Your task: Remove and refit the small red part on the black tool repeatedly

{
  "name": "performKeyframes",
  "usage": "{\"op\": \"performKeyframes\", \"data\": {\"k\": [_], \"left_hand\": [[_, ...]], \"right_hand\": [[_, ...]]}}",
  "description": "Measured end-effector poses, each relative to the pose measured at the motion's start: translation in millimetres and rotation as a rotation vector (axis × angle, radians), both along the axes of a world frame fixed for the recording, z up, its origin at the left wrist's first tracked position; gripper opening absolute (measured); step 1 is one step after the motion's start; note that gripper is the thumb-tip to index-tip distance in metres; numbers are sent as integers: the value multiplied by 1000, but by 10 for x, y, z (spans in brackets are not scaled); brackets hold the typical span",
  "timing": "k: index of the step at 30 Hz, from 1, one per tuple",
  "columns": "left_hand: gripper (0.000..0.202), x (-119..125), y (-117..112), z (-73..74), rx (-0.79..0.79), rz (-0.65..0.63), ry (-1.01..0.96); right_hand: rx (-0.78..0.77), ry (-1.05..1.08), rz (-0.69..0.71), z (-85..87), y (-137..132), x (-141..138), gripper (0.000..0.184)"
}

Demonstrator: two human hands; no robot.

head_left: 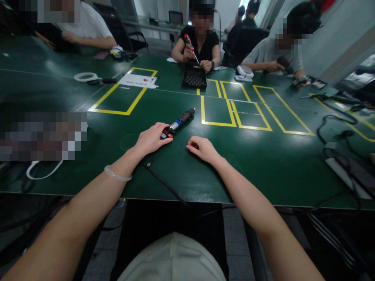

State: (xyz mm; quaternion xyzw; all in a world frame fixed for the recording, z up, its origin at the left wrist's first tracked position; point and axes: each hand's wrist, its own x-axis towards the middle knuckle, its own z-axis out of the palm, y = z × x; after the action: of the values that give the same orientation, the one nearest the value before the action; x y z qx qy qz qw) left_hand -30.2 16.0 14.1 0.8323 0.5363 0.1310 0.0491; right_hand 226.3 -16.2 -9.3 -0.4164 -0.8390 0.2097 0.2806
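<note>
My left hand (154, 138) is closed around the rear end of a black electric screwdriver (183, 119), which has a silver and blue band and red-orange parts by my fingers. The screwdriver lies slanted on the green table, its metal tip pointing away and to the right. A dark cable (166, 183) runs from near my left wrist over the table's front edge. To the right of the screwdriver, my right hand (205, 149) rests on the tabletop with its fingers curled in. I see no object in it, though the inside of the curl is dark.
Yellow tape rectangles (218, 125) mark the green table (263, 164). Across it, a person holds a red-handled screwdriver (191, 48) over a black tray (195, 78). A white sheet (137, 80) and a white cable coil (85, 77) lie left. Black cables (322, 132) and a flat grey device (351, 175) occupy the right.
</note>
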Motion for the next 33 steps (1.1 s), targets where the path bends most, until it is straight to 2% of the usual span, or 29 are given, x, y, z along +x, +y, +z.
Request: {"op": "performKeyframes", "data": {"k": [8, 14, 20, 33], "left_hand": [[65, -747, 420, -38, -34, 329, -3], [71, -1133, 525, 22, -26, 489, 31], [71, -1194, 457, 49, 46, 611, 93], [66, -1151, 371, 5, 119, 589, 110]], "right_hand": [[9, -3, -2, 9, 0, 12, 13], [4, -15, 0, 24, -8, 13, 13], [0, -33, -4, 29, -7, 13, 13], [-13, -45, -6, 26, -2, 9, 11]]}}
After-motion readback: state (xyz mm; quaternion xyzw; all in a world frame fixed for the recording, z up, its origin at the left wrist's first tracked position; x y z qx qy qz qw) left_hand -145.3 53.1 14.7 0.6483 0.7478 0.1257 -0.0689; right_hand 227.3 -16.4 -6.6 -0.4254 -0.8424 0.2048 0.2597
